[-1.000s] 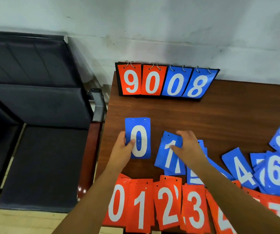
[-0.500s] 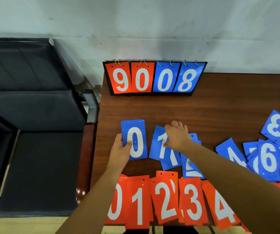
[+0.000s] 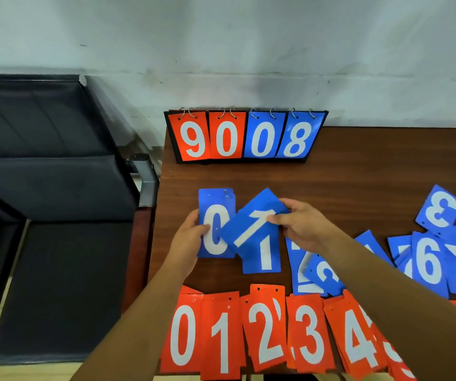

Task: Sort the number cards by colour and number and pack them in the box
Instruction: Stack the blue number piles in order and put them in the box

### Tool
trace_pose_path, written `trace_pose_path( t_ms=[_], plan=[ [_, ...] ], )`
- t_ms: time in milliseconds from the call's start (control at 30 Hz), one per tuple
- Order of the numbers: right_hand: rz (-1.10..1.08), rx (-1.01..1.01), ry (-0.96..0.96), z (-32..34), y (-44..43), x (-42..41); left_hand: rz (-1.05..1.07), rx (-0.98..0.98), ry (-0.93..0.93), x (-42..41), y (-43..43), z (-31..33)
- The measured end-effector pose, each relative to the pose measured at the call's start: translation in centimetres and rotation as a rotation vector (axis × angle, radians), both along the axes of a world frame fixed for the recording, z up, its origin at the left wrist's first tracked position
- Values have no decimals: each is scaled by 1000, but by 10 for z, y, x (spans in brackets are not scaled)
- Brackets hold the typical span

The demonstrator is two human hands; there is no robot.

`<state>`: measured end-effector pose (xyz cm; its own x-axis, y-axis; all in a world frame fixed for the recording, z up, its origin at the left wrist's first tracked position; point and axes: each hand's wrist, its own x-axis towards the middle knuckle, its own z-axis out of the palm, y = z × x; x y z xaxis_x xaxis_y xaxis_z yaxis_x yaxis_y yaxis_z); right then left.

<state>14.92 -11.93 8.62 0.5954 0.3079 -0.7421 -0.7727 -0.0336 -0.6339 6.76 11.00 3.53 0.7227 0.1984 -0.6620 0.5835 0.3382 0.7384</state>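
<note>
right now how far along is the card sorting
Done: red cards lie in a numbered row, 0 to 4 showing. In hand: left hand holds the blue 0, right hand pinches a tilted blue 1. Left: loose blue cards on the right need ordering; no box is in view, so nothing looks packed.

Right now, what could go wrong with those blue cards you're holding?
The tilted blue 1 card pinched by the right hand overlaps the blue 0 pile that the left hand holds, so it might land on the wrong pile. The right forearm hangs over the loose blue 2 cards and the red 4 pile; pulling back could knock them askew.
</note>
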Motion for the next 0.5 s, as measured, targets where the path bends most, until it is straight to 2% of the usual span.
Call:
trace_pose_path(
  t_ms=[67,133,200,233,300,400,500],
  plan=[
    [126,-98,-84,-3,3,-6,-79,-80,0,3,-8,7],
    [208,-284,-204,-8,10,-12,-249,-46,-33,1,-17,14],
    [54,-334,-205,-15,19,-17,-404,8,-86,-3,-28,16],
    [-49,-317,-182,-17,23,-20,-410,18,-102,-4,-34,15],
    [-174,-328,-152,-19,25,-25,-316,6,-121,-7,-43,15],
    [-68,-459,-218,-17,19,-35,-126,-38,-103,-8,-48,11],
    [29,-480,-276,-23,15,-48,-76,-14,-96,-8,-52,7]
  ],
)
